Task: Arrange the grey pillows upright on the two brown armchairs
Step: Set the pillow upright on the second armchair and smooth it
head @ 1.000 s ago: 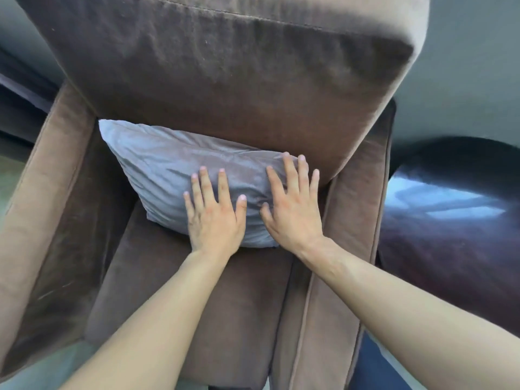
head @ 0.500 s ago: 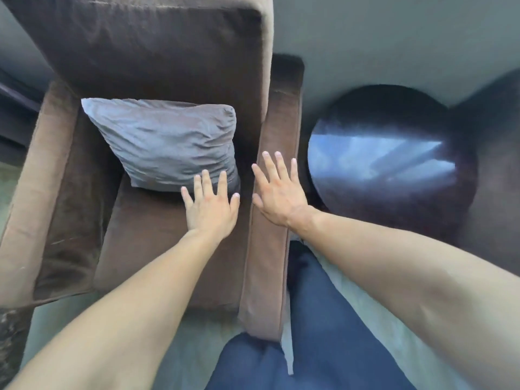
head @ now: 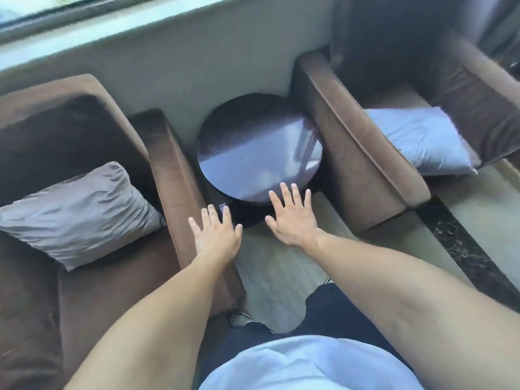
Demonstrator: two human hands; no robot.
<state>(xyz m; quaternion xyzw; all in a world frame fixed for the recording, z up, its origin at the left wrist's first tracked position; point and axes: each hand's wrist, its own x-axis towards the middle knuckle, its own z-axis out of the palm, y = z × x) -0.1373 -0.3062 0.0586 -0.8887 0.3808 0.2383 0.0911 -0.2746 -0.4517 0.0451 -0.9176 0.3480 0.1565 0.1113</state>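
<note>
On the left brown armchair (head: 92, 294) a grey pillow (head: 76, 212) leans upright against the backrest. The right brown armchair (head: 357, 142) holds a second grey pillow (head: 419, 139), which lies flat on the seat. My left hand (head: 216, 235) hovers with fingers spread over the inner armrest of the left chair, holding nothing. Empty as well, my right hand (head: 292, 218) is spread in front of the round table, between the two chairs.
A dark glossy round side table (head: 253, 153) stands between the chairs against a pale wall (head: 168, 66). Pale floor (head: 281, 277) lies in front, with a dark marble strip (head: 464, 249) at the right. My legs and a shoe show below.
Both hands left the left pillow and drew back to the right. My view swung right and pulled away, so the side table and the right armchair with its flat pillow came into sight.
</note>
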